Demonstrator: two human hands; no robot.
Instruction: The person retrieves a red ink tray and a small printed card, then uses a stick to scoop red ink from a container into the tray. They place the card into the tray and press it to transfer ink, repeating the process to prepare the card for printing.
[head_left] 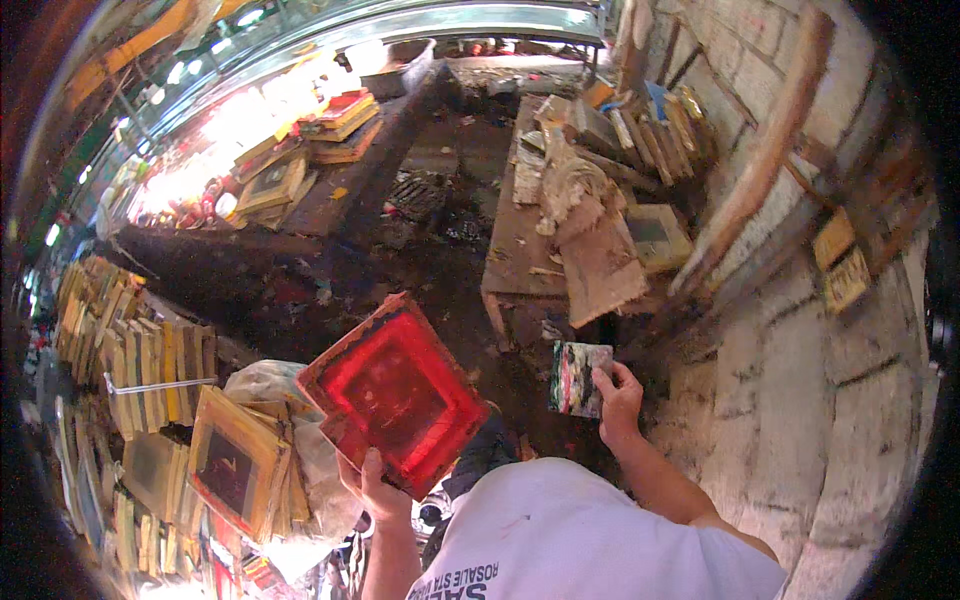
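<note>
My left hand (375,487) grips the lower corner of a screen-printing frame (395,395), its thumb lying on the front. The frame is stained bright red, with a darker mesh in the middle, and is held tilted before my body. In my right hand (620,398) is a small, roughly square flat piece (577,380) smeared with black, white, green and pink; I cannot tell what it is. My thumb and fingers pinch its right edge. The two things are apart, with a gap of dark floor showing between them.
Stacks of wooden frames (160,365) stand at the left, with a larger frame (235,460) leaning beside a plastic bag (270,385). A dark table (350,190) holds frames and jars. Cloth and cardboard (600,270) hang off a wooden bench (505,250) near a block wall (780,400).
</note>
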